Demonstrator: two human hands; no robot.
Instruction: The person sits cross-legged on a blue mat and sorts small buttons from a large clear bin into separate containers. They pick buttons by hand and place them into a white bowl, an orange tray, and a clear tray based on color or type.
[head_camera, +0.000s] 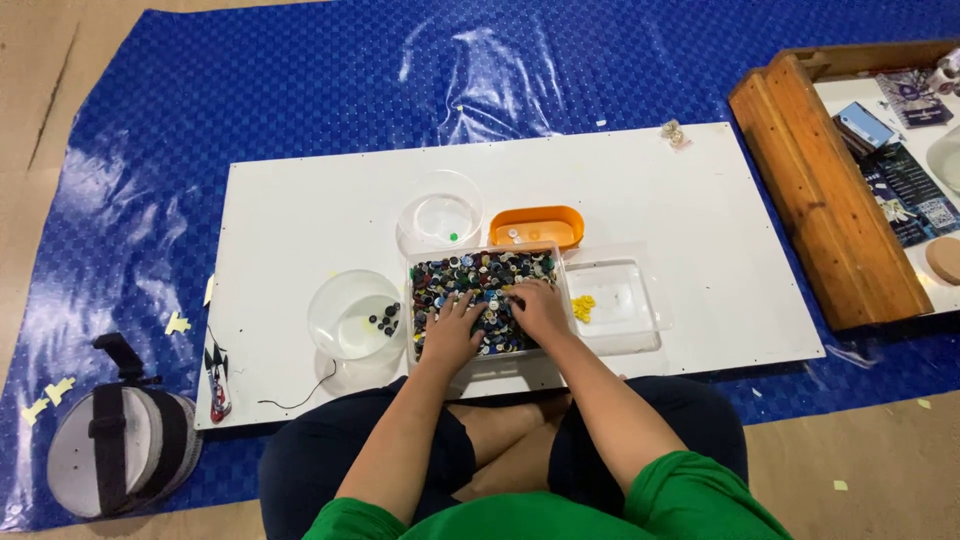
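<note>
Nearest the camera: green sleeves, dark shorts, legs crossed, person seated on floor at edge of white board (700, 230). Both forearms reach forward into a clear rectangular bin (487, 300) packed with mixed buttons (470, 275), many colours, mostly dark.

Left hand (452, 325) lies palm down on the button pile, near-left part of the bin, fingers spread and flat; whether any button is pinched under them cannot be told. Right hand (540, 305) lies palm down just beside it, centre-right of the bin, fingers loosely curled into the pile; grip on anything cannot be told, fingertips partly buried. Hands near each other, not clearly touching.

Left of the bin: round clear bowl (355, 315) with a few black buttons inside. Right of the bin, touching or just beside: clear square lid-like tray (625, 300) holding small yellow buttons (583, 306) at its left side.

Behind the bin: second round clear bowl (440, 220) with one green button; just right of it an orange oval dish (537, 225) with a few pale buttons.

Far left on blue tarp (300, 80): grey round strapped pouch (120, 440). Far right: wooden tray (830, 200) with printed cards, partly off frame.
</note>
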